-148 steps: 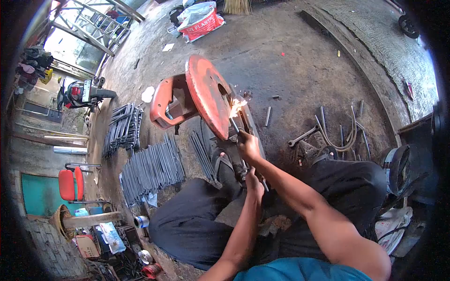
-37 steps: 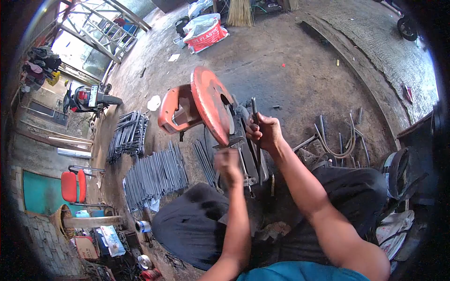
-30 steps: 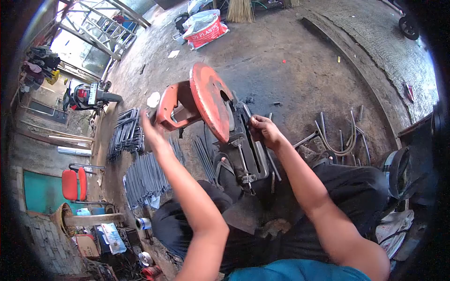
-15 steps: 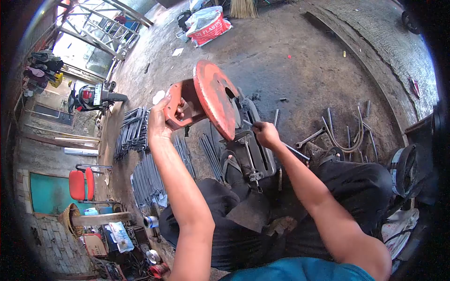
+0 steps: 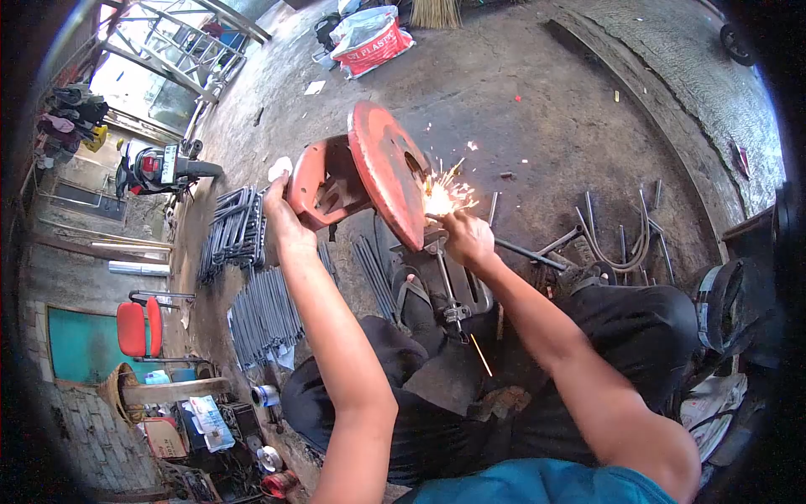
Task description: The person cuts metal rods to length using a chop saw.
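My left hand (image 5: 287, 212) is closed on the handle of an orange-red cut-off saw (image 5: 323, 181), at its left side. The saw's round guard (image 5: 384, 172) stands tilted between my hands. Bright sparks (image 5: 447, 195) spray at the guard's right side, just above my right hand (image 5: 467, 238). That hand is closed round a metal rod (image 5: 529, 252), which extends to the right. Below the guard is the saw's base with a clamp screw (image 5: 447, 290). The sparks and guard hide the contact spot.
Stacked metal rods (image 5: 264, 315) and bent frames (image 5: 231, 231) lie left of my feet. Curved tubes (image 5: 621, 262) lie at right. A red and white bag (image 5: 369, 46) stands ahead, a motorcycle (image 5: 168, 168) at left, and a red chair (image 5: 132, 328) below it.
Sparks have appeared beside the guard. The saw's handle and guard have tipped slightly, and my right hand has shifted a little left with the rod.
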Demonstrator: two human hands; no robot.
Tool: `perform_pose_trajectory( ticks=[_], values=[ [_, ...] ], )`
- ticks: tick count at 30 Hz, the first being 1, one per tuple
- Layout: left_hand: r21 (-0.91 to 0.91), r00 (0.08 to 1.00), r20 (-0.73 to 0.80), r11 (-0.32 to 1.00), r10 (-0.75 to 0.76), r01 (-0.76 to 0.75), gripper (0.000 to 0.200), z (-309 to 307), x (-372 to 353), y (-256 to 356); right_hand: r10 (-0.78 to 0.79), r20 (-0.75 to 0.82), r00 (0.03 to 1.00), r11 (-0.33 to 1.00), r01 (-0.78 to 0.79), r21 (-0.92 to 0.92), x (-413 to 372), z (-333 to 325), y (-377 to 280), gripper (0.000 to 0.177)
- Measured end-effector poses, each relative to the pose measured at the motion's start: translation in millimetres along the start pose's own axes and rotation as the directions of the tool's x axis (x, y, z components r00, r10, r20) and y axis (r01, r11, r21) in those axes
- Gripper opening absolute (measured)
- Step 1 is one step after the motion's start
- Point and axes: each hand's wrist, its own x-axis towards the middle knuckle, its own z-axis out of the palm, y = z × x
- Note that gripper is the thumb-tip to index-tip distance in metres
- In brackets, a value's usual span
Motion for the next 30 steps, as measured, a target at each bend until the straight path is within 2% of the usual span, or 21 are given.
perform_pose_trajectory(
  ticks=[1,3,4,5,7,8,10,12,13,15,17,19,23,25,26,27,29,30],
  values=[
    [-0.001,1.000,0.000,1.000,-0.002,0.002,0.043,-2.9,4.3,-1.9,0.001,0.002,1.000,1.000,-0.001,-0.002,0.0,5.9,3.9,0.019],
    [-0.021,0.999,-0.023,0.999,0.046,-0.046,0.042,-2.6,8.7,-2.4,-0.055,0.009,0.998,0.991,0.056,-0.126,1.3,15.6,8.4,0.028],
    [-0.022,0.999,-0.022,0.999,0.045,-0.046,0.042,0.8,4.5,-1.2,-0.041,0.081,0.996,0.988,0.053,-0.148,-0.4,10.6,7.3,0.031],
    [0.013,1.000,-0.013,1.000,0.013,-0.013,0.042,2.6,-1.2,0.1,-0.041,0.081,0.996,0.987,0.053,-0.149,-0.4,11.6,5.9,0.031],
    [0.050,1.000,-0.005,0.999,-0.018,0.018,0.042,2.4,-1.3,0.3,-0.008,0.052,0.999,0.992,0.015,-0.129,-0.5,15.6,4.4,0.031],
    [0.006,1.000,-0.005,1.000,0.002,-0.002,0.042,-5.4,9.1,-3.6,-0.009,0.052,0.999,0.992,0.016,-0.128,-1.5,19.4,5.6,0.031],
    [-0.036,1.000,-0.005,0.999,0.025,-0.025,0.042,-11.1,18.5,-6.8,-0.034,-0.083,0.996,0.991,0.022,-0.135,-2.4,23.9,5.6,0.027],
    [0.135,0.998,-0.010,0.989,0.058,-0.056,0.056,-12.5,21.9,-9.1,-0.014,-0.035,0.999,0.991,0.010,-0.134,-2.5,21.9,4.6,0.028],
    [0.135,0.998,-0.011,0.989,0.057,-0.055,0.056,-11.9,19.8,-8.5,0.006,0.014,1.000,0.991,-0.004,-0.133,-2.8,20.1,3.0,0.029],
    [-0.011,1.000,-0.018,1.000,0.006,-0.007,0.041,-11.1,15.8,-6.7,0.022,0.020,1.000,0.993,-0.020,-0.112,-3.3,19.5,3.2,0.032],
    [-0.004,1.000,-0.013,1.000,0.015,-0.015,0.040,-10.0,14.5,-5.5,0.036,0.026,0.999,0.995,-0.033,-0.092,-3.3,17.5,1.8,0.035],
    [0.001,1.000,-0.008,1.000,0.023,-0.023,0.040,-5.5,10.4,-4.4,0.105,0.058,0.993,0.994,-0.106,0.011,-3.3,2.5,-7.2,0.040],
    [-0.016,0.999,-0.017,0.999,0.033,-0.034,0.038,-13.6,18.7,-7.9,0.125,0.078,0.989,0.989,-0.130,0.076,1.5,10.7,-0.8,0.040],
    [-0.024,0.998,-0.021,0.998,0.062,-0.063,0.038,-17.8,24.7,-10.6,0.180,0.115,0.977,0.968,-0.197,0.153,3.2,4.6,-3.8,0.036],
    [0.069,0.995,-0.011,0.993,0.094,-0.093,0.047,-19.9,27.4,-12.6,0.196,0.047,0.980,0.922,-0.200,0.332,0.4,1.7,-6.7,0.019],
    [0.160,0.992,0.001,0.979,0.125,-0.123,0.057,-20.0,27.7,-13.6,0.195,0.048,0.980,0.922,-0.200,0.332,0.8,13.6,2.7,0.019],
    [0.150,0.992,-0.002,0.981,0.123,-0.121,0.058,-18.3,25.6,-13.5,0.079,0.006,0.997,0.858,-0.071,0.509,2.9,49.0,30.3,0.022],
    [0.139,0.993,-0.005,0.983,0.120,-0.118,0.058,-19.6,26.2,-14.3,0.183,0.109,0.977,0.820,-0.212,0.531,5.0,49.3,29.1,0.018]
  ],
)
